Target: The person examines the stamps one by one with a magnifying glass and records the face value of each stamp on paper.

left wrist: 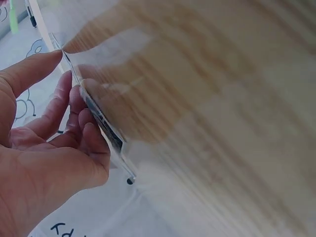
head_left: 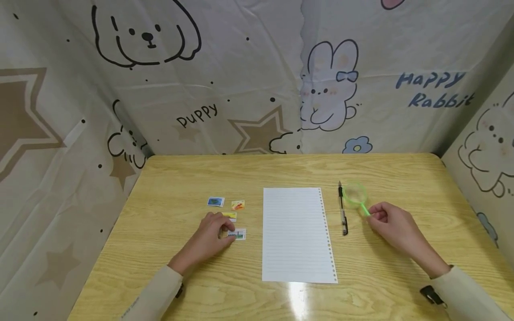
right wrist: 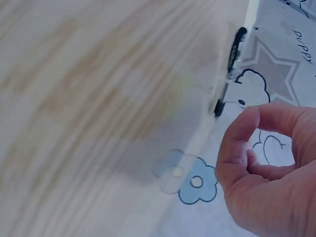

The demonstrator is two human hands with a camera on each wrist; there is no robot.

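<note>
My left hand [head_left: 210, 234] is low over the table's left side, thumb and forefinger at opposite edges of a green-and-white stamp [head_left: 240, 234]. Under its fingers a yellow stamp [head_left: 230, 216] is partly covered. Beyond them lie a blue stamp [head_left: 216, 201] and an orange-and-yellow stamp [head_left: 238, 205]. From the side, the left wrist view has the left thumb [left wrist: 42, 71] and curled fingers down at the tabletop. My right hand [head_left: 395, 225] pinches the handle of a green magnifying glass [head_left: 364, 208], its round lens beside a pen [head_left: 342, 214]. The right wrist view hides the magnifying glass.
A lined sheet of paper [head_left: 295, 236] with punched holes along its right edge lies mid-table, between the stamps and the pen. The wooden table [head_left: 192, 285] meets patterned cloth [head_left: 249, 67] at the back and both sides.
</note>
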